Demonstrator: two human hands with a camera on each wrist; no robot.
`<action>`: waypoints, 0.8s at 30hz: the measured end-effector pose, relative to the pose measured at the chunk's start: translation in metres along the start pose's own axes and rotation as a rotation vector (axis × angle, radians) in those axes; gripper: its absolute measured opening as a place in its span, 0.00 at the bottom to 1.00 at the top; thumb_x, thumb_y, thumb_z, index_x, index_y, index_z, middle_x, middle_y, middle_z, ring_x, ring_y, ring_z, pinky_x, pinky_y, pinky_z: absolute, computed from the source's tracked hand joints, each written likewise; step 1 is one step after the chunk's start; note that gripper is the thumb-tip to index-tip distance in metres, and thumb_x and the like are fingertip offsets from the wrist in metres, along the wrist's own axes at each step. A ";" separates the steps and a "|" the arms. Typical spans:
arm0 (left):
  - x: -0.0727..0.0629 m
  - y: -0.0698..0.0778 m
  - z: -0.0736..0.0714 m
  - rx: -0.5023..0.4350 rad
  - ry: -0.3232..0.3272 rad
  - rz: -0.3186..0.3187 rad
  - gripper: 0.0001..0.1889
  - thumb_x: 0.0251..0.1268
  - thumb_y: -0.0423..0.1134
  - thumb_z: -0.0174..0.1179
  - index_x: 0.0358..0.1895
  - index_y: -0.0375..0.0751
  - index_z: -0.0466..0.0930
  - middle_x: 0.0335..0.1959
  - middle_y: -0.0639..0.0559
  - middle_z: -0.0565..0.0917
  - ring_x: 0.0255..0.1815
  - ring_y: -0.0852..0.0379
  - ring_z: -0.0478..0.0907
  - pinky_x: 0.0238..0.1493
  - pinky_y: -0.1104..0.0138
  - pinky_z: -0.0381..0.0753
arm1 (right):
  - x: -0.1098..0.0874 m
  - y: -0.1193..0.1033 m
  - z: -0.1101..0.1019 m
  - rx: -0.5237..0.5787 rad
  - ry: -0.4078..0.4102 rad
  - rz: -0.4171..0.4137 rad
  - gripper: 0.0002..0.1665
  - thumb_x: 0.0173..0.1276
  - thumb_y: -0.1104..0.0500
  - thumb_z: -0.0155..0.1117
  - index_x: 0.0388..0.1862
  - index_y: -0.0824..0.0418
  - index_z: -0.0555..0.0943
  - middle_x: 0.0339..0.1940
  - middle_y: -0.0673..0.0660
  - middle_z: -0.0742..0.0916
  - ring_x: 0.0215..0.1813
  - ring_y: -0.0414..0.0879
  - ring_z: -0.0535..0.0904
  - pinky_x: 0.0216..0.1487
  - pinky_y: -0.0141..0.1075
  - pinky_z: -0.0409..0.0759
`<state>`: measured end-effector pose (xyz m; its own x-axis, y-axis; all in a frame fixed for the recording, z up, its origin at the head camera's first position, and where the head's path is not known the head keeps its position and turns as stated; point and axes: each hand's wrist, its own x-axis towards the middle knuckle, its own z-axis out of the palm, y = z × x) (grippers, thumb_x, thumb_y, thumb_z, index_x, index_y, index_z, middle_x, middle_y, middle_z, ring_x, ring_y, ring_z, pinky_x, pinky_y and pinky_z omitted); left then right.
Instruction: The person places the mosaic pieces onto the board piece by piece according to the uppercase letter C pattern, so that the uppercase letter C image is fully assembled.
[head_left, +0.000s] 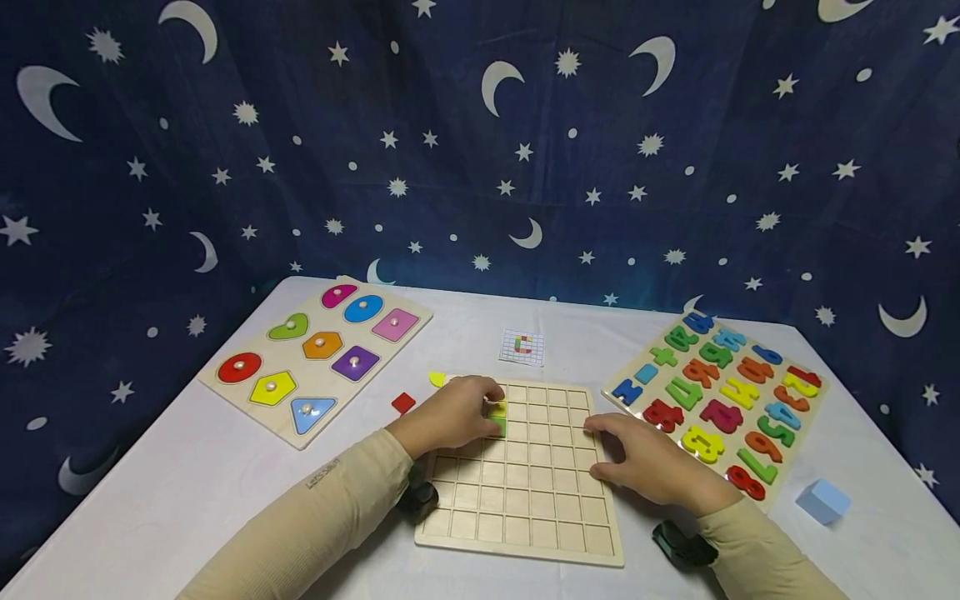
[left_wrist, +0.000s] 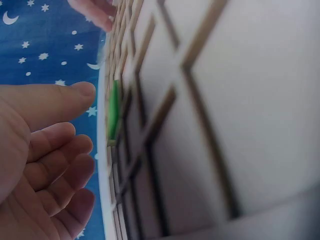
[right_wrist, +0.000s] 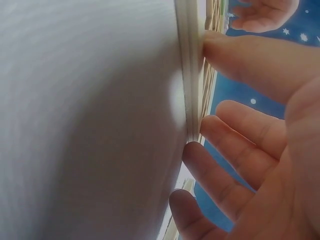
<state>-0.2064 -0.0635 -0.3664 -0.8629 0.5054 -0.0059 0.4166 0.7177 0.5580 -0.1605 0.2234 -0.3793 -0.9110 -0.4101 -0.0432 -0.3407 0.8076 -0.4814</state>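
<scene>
A wooden grid board (head_left: pixel 527 500) lies in the middle of the white table. Over its upper left part is my left hand (head_left: pixel 452 410), thumb and fingers apart around a green square tile (head_left: pixel 498 427) and a yellow tile (head_left: pixel 497 409) set in neighbouring cells. The left wrist view shows that hand (left_wrist: pixel 47 155) with loosely bent fingers and nothing in them, beside the green tile (left_wrist: pixel 114 112). My right hand (head_left: pixel 645 458) rests at the board's right edge; in the right wrist view its thumb and fingertips (right_wrist: pixel 192 150) are at the rim, fingers fairly straight.
A red tile (head_left: pixel 403 403) and a partly hidden yellow piece (head_left: pixel 437 379) lie left of the board. Behind stands a small pattern card (head_left: pixel 522 347). A shape puzzle (head_left: pixel 300 375) is at left, a number puzzle (head_left: pixel 720 400) at right, with a blue block (head_left: pixel 822 502) near it.
</scene>
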 end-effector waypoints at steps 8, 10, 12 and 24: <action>-0.010 0.000 -0.018 -0.021 0.027 -0.030 0.22 0.61 0.37 0.71 0.58 0.34 0.79 0.53 0.46 0.83 0.56 0.48 0.78 0.60 0.57 0.75 | 0.000 0.000 0.000 0.005 0.002 -0.008 0.32 0.61 0.56 0.74 0.63 0.63 0.77 0.64 0.62 0.79 0.68 0.62 0.71 0.67 0.59 0.65; -0.012 -0.002 -0.021 -0.013 0.036 -0.035 0.22 0.62 0.37 0.71 0.58 0.34 0.79 0.53 0.46 0.83 0.56 0.48 0.78 0.60 0.57 0.75 | 0.000 0.000 0.000 0.006 -0.001 0.000 0.32 0.61 0.56 0.75 0.63 0.63 0.77 0.64 0.62 0.79 0.68 0.62 0.71 0.67 0.59 0.65; -0.014 -0.004 -0.023 -0.008 0.041 -0.045 0.22 0.61 0.36 0.71 0.57 0.35 0.80 0.53 0.46 0.83 0.56 0.48 0.78 0.60 0.57 0.75 | 0.000 0.000 0.000 0.007 -0.003 0.007 0.32 0.61 0.55 0.75 0.63 0.63 0.77 0.64 0.62 0.79 0.68 0.61 0.71 0.67 0.59 0.65; -0.033 -0.025 -0.039 -0.016 0.086 -0.145 0.21 0.60 0.36 0.72 0.56 0.36 0.81 0.50 0.46 0.84 0.54 0.48 0.78 0.59 0.55 0.76 | 0.000 0.000 0.000 0.005 -0.001 -0.006 0.32 0.61 0.57 0.75 0.63 0.64 0.77 0.64 0.62 0.79 0.68 0.61 0.71 0.67 0.58 0.66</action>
<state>-0.1993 -0.1174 -0.3479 -0.9353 0.3534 -0.0169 0.2815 0.7722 0.5697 -0.1607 0.2231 -0.3788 -0.9087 -0.4154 -0.0409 -0.3453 0.8031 -0.4857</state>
